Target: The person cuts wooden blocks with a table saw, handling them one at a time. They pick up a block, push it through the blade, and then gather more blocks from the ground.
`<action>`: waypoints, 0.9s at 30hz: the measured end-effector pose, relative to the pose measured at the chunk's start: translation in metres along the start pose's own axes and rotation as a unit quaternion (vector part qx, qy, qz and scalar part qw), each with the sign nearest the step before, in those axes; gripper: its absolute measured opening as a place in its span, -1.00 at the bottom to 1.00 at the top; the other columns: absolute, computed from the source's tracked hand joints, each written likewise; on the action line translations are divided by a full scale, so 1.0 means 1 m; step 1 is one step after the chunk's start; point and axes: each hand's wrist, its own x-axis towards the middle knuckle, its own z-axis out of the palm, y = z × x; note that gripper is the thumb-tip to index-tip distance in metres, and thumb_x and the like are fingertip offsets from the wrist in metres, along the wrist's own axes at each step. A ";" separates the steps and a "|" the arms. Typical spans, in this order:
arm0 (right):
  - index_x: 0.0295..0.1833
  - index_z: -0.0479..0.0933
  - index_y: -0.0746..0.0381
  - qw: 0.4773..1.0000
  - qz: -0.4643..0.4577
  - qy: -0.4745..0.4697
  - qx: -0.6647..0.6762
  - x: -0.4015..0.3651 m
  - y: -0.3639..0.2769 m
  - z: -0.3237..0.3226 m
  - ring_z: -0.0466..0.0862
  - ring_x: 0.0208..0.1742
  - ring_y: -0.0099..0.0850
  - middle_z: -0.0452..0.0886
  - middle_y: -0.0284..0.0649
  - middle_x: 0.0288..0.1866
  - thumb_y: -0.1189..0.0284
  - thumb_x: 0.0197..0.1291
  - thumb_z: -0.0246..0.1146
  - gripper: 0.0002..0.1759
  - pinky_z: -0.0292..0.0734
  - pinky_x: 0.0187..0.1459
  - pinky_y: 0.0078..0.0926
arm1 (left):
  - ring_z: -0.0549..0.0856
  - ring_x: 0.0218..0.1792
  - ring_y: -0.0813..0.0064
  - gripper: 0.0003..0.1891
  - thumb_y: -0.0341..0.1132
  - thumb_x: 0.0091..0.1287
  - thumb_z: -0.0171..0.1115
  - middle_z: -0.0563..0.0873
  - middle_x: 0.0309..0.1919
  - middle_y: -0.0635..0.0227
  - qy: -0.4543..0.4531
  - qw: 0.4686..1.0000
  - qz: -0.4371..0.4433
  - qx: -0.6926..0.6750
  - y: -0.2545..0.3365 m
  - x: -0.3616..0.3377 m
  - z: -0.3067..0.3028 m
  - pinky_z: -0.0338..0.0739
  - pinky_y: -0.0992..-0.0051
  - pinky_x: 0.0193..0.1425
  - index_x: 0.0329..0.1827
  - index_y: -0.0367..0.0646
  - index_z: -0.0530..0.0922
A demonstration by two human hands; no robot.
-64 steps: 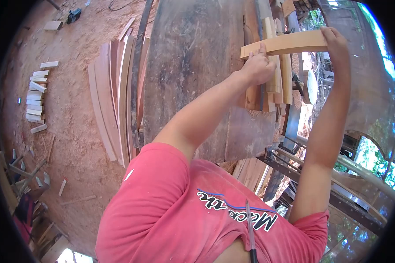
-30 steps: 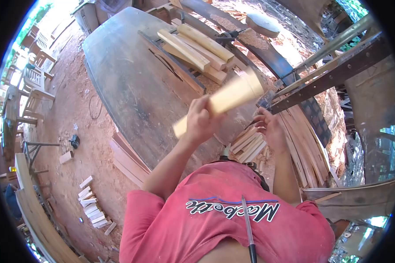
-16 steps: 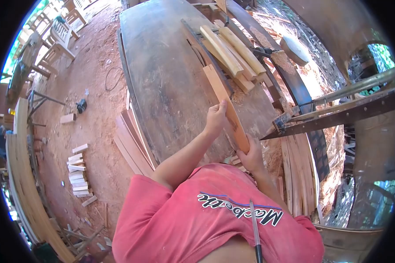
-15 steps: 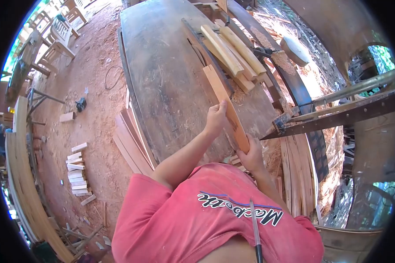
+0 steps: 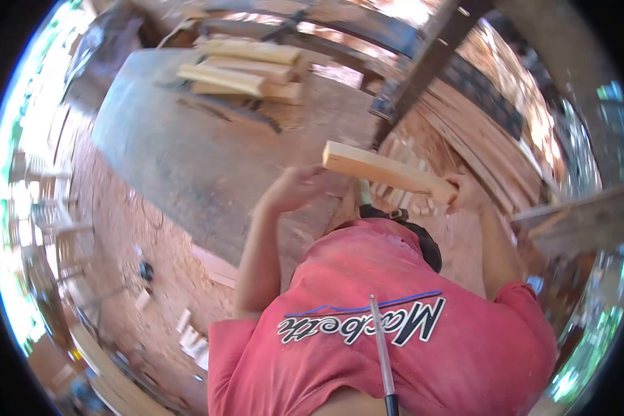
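Note:
A short wooden board (image 5: 388, 170) is held up in front of my chest, its pale cut end facing left. My right hand (image 5: 468, 193) is closed around the board's right end. Close beside its left end is my left hand (image 5: 298, 188), fingers stretched out and somewhat blurred, with no grip on the wood showing. Beneath them lies a wide, dusty worktable (image 5: 180, 159).
Several wood pieces (image 5: 236, 66) are stacked at the table's far side. A dark bladed beam (image 5: 423, 66) juts in at upper right, with long planks (image 5: 485, 149) beside it. Small offcuts (image 5: 193, 340) lie on the dusty floor at lower left. A pen (image 5: 383, 357) hangs at my shirt.
My view has swung right. The board, previously pointing away along the table in both hands, is now turned crosswise; my left hand has come off it while my right keeps hold.

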 end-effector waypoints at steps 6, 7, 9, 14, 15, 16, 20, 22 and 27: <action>0.01 0.66 0.25 0.958 0.228 -0.109 0.137 -0.109 0.139 0.020 0.67 -0.19 -0.50 0.72 -0.32 -0.21 0.40 -0.28 0.51 -0.43 0.60 -0.12 -0.42 | 0.72 -0.14 0.52 -0.59 -0.20 0.45 0.24 0.78 -0.13 0.26 0.350 0.936 -0.015 -0.024 -0.052 0.042 -0.112 0.59 0.49 0.01 0.15 -0.39 0.65; -0.02 0.67 0.24 0.955 0.260 -0.059 0.127 -0.097 0.160 0.051 0.67 -0.27 -0.48 0.72 -0.31 -0.26 0.38 -0.19 0.49 -0.51 0.59 -0.21 -0.40 | 0.73 -0.20 0.48 -0.54 -0.14 0.44 0.25 0.77 -0.19 0.22 0.383 0.923 0.014 -0.042 -0.054 0.058 -0.128 0.61 0.48 -0.06 0.15 -0.41 0.64; -0.12 0.68 0.21 0.932 0.345 -0.033 0.100 -0.068 0.162 0.086 0.65 -0.44 -0.44 0.70 -0.31 -0.36 0.30 -0.03 0.46 -0.66 0.56 -0.38 -0.37 | 0.73 -0.21 0.44 -0.47 -0.03 0.42 0.25 0.74 -0.20 0.18 0.383 0.920 -0.088 0.006 -0.032 0.092 -0.151 0.62 0.46 -0.14 0.15 -0.40 0.60; -0.35 0.59 0.23 0.875 0.443 -0.065 0.186 0.013 0.154 0.148 0.55 -0.60 -0.38 0.59 -0.27 -0.50 0.22 0.08 0.37 -0.72 0.43 -0.54 -0.32 | 0.73 -0.45 0.35 -0.30 0.23 0.35 0.17 0.71 -0.36 0.08 0.350 0.888 -0.265 0.135 -0.025 0.140 -0.180 0.60 0.43 -0.50 -0.11 -0.44 0.62; -0.38 0.56 0.24 0.859 0.458 -0.054 0.220 0.022 0.152 0.154 0.54 -0.61 -0.36 0.56 -0.25 -0.52 0.22 0.10 0.34 -0.71 0.41 -0.55 -0.31 | 0.73 -0.45 0.35 -0.30 0.23 0.35 0.17 0.71 -0.36 0.08 0.352 0.887 -0.261 0.143 -0.024 0.145 -0.183 0.60 0.43 -0.50 -0.11 -0.44 0.62; -0.38 0.56 0.24 0.860 0.455 -0.055 0.225 0.031 0.152 0.157 0.54 -0.61 -0.36 0.56 -0.25 -0.52 0.22 0.10 0.34 -0.71 0.41 -0.55 -0.31 | 0.72 -0.49 0.34 -0.31 0.22 0.35 0.16 0.71 -0.38 0.08 0.342 0.882 -0.285 0.157 -0.026 0.150 -0.185 0.60 0.42 -0.53 -0.10 -0.45 0.62; -0.31 0.59 0.28 0.884 0.420 -0.028 0.202 0.081 0.172 0.170 0.60 -0.55 -0.28 0.61 -0.16 -0.44 0.18 0.10 0.32 -0.66 0.49 -0.50 -0.18 | 0.72 -0.56 0.32 -0.33 0.19 0.38 0.13 0.73 -0.44 0.11 0.343 0.879 -0.279 0.181 -0.035 0.156 -0.186 0.60 0.39 -0.59 -0.10 -0.45 0.62; -0.26 0.62 0.29 0.892 0.401 -0.005 0.208 0.089 0.159 0.166 0.63 -0.50 -0.26 0.64 -0.14 -0.39 0.12 0.08 0.34 -0.60 0.53 -0.46 -0.13 | 0.72 -0.55 0.36 -0.34 0.19 0.38 0.14 0.72 -0.45 0.14 0.351 0.881 -0.264 0.176 -0.030 0.156 -0.177 0.59 0.42 -0.60 -0.11 -0.43 0.62; -0.03 0.69 0.33 0.939 0.293 0.039 0.173 0.090 0.101 0.168 0.73 -0.17 -0.09 0.73 0.03 -0.17 -0.08 0.08 0.37 -0.35 0.62 -0.19 -0.09 | 0.65 -0.59 0.40 -0.37 0.19 0.40 0.14 0.67 -0.49 0.21 0.363 0.885 -0.278 0.094 -0.028 0.166 -0.169 0.51 0.44 -0.61 -0.16 -0.37 0.61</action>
